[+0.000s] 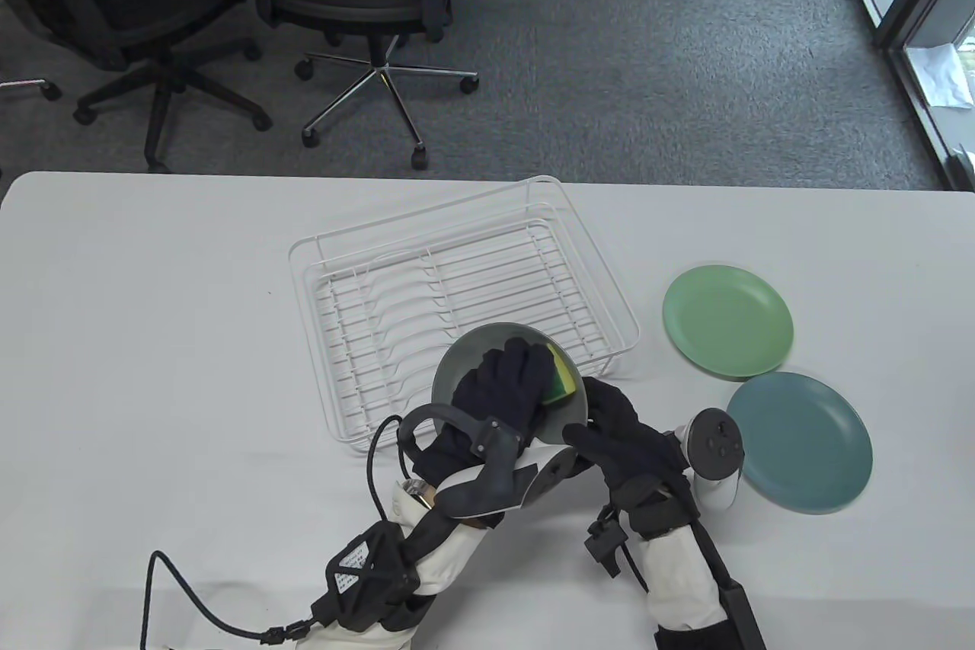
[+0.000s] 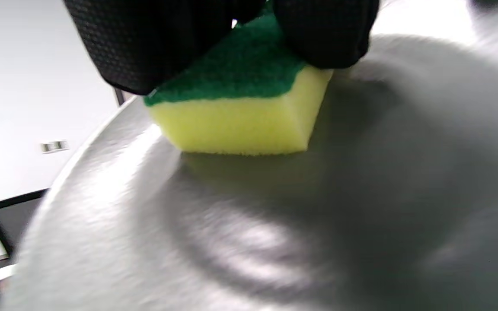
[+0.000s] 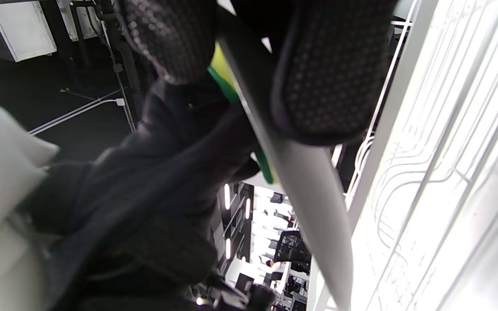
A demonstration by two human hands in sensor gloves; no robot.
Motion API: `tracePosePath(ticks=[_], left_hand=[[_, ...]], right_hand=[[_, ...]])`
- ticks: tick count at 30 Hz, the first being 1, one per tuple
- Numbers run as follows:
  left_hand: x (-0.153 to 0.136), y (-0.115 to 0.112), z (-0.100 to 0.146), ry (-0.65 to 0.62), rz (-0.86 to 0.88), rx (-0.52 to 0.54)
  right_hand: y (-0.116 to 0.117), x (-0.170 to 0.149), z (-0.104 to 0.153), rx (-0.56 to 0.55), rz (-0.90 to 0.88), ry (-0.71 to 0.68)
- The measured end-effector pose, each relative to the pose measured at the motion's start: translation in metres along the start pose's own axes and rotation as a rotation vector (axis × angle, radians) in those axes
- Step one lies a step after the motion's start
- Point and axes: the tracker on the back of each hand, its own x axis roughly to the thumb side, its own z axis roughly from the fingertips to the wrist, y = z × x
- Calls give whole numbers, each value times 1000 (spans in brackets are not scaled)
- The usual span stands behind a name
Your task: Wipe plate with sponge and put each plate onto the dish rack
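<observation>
**Plate-wiping: first plate in hand, rack holding nothing**

- Grey plate [image 1: 465,368]: held tilted above the counter [image 1: 152,315], at the near edge of the dish rack [image 1: 457,299]. Being wiped; not yet racked.
- Sponge [image 1: 558,376] (yellow foam, green scouring face): pressed to the plate's inner face, foam side down in the left wrist view.
- Left hand [image 1: 499,387]: fingers [image 2: 322,34] curled over the sponge's green back, holding it.
- Right hand [image 1: 621,440]: fingers pinching the plate's rim, thumb on one face and fingertips on the other, as the right wrist view shows.
- Light green plate [image 1: 727,320] and teal plate [image 1: 798,441]: flat on the counter to the right of the rack, overlapping or nearly so.
- Judged progress: early. One plate mid-wipe, two apparently waiting, none placed.
</observation>
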Motion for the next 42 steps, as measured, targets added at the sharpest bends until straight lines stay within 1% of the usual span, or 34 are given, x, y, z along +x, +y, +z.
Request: tracePosePath(ticks=[3, 5, 6, 10, 13, 16, 20, 23, 24, 25, 28, 30, 31, 35, 39, 42], left_hand=[[-7, -8, -2, 82, -105, -55], [-10, -14, -4, 101, -125, -132], [-11, -17, -6, 102, -111, -170], [-8, -22, -9, 74, -60, -382], [-4, -19, -9, 46, -4, -433], [0, -14, -8, -17, 81, -468], [7, -5, -6, -120, 211, -433], [11, 1, -4, -157, 268, -360], [12, 2, -3, -158, 288, -315], [12, 2, -3, -154, 303, -281], [8, 1, -2, -90, 361, -122], [4, -2, -2, -45, 341, -60], [1, -5, -2, -23, 305, -46], [-9, -16, -4, 60, 175, -77], [-22, -29, -6, 145, 41, -143], [-29, -31, -6, 170, 18, -150]], right_hand=[[-4, 1, 2, -34, -20, 1], [-9, 0, 4, -76, -44, 11], [-10, 0, 5, -91, -42, 11], [-18, -4, 8, -181, -21, 38], [-21, -6, 10, -213, -42, 51], [-20, -6, 10, -215, -25, 52], [-15, -5, 9, -198, -12, 53], [-10, -6, 7, -170, -9, 54], [-7, -6, 7, -153, -10, 52], [-6, -6, 6, -142, -9, 50], [1, -5, 4, -90, -30, 44], [5, -3, 3, -71, -27, 38], [7, -2, 3, -66, -18, 35], [5, 0, 4, -81, -25, 35], [-5, 1, 6, -130, -45, 30], [-13, -3, 7, -175, -48, 41]])
